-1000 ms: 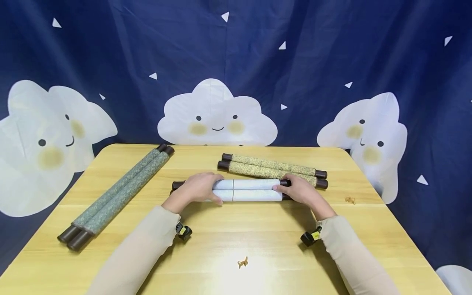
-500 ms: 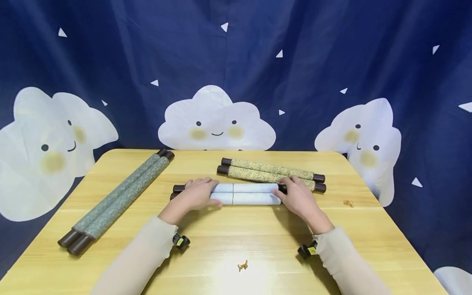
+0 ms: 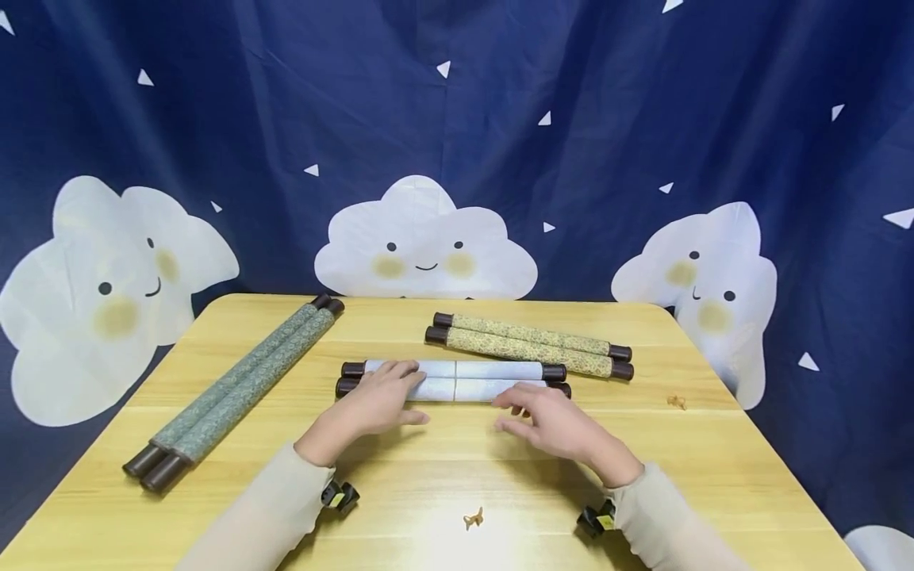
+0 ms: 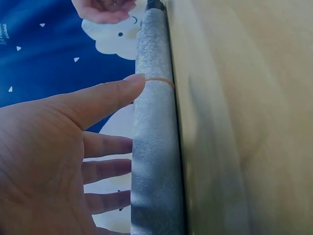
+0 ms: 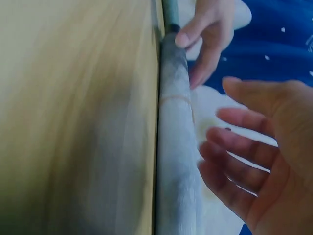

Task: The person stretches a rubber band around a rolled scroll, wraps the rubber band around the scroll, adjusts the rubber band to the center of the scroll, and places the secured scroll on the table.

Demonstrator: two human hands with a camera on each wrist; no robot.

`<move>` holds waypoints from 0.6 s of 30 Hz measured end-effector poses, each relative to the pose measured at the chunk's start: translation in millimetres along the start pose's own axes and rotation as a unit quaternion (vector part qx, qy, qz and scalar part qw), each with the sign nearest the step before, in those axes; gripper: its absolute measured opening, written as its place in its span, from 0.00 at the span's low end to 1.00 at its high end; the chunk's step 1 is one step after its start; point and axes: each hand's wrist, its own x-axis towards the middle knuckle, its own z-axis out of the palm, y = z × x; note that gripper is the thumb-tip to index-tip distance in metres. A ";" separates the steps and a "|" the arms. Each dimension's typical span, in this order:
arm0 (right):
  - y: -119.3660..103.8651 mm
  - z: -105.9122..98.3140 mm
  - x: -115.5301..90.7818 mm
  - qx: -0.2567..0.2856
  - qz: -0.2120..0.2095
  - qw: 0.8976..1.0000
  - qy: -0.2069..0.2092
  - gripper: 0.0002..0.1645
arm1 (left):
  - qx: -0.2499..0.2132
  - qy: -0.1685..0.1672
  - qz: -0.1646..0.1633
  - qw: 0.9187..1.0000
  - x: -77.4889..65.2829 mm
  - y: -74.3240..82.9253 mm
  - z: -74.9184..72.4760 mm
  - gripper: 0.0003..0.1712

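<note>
Both hands at the pale blue scroll, which lies crosswise near the middle of the tabletop [image 3: 400, 492], dark end caps at left and right. We see the left hand [image 3: 376, 399] over the scroll's [image 3: 480, 389] left part, palm down, fingers extended and slightly spread, thumb pointing off to the right; nothing gripped. Whether its fingertips touch the roll, we cannot tell. Right hand [image 3: 555, 422] sits at the near edge, right of the thin band [image 3: 455, 381], wrist bent inward, fingers loosely bent, thumb apart, holding nothing; contact again unclear to us. Forearms, in pale sleeves, angle inward from the near side. Yellow scroll [image 3: 528, 346] just behind, to the right; green scroll [image 3: 243, 379] slanting along the left.
</note>
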 end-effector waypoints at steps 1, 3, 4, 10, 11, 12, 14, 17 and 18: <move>-3.2 1.3 -0.6 0.010 -0.009 1.000 -0.015 0.18 | 0.002 0.000 0.001 1.000 -0.1 0.2 0.6 0.44; -9.4 3.5 -1.3 0.026 -0.029 0.998 -0.043 0.19 | 0.006 0.000 0.003 1.000 -1.5 1.6 1.1 0.44; -12.6 4.4 -1.3 0.036 -0.036 0.997 -0.058 0.19 | 0.007 0.000 0.004 1.000 -2.5 2.6 1.6 0.44; -27.6 10.8 -1.6 0.061 -0.106 0.985 -0.119 0.22 | 0.020 0.001 0.024 0.999 -7.3 12.6 0.3 0.44; -29.4 11.9 -1.8 0.058 -0.121 0.983 -0.126 0.23 | 0.023 0.004 0.031 0.999 -7.4 14.2 0.0 0.44; -31.3 12.9 -2.1 0.057 -0.134 0.980 -0.134 0.24 | 0.027 0.005 0.037 0.999 -7.4 15.9 -0.1 0.45; -34.8 15.0 -2.9 0.055 -0.153 0.975 -0.149 0.26 | 0.027 0.010 0.050 0.998 -7.6 19.3 -0.1 0.44; -39.8 18.3 -4.6 0.045 -0.162 0.971 -0.169 0.28 | 0.019 0.019 0.074 0.997 -8.4 24.9 0.4 0.43; -41.3 19.6 -5.2 0.044 -0.162 0.970 -0.175 0.29 | 0.013 0.021 0.082 0.996 -9.0 27.1 0.4 0.43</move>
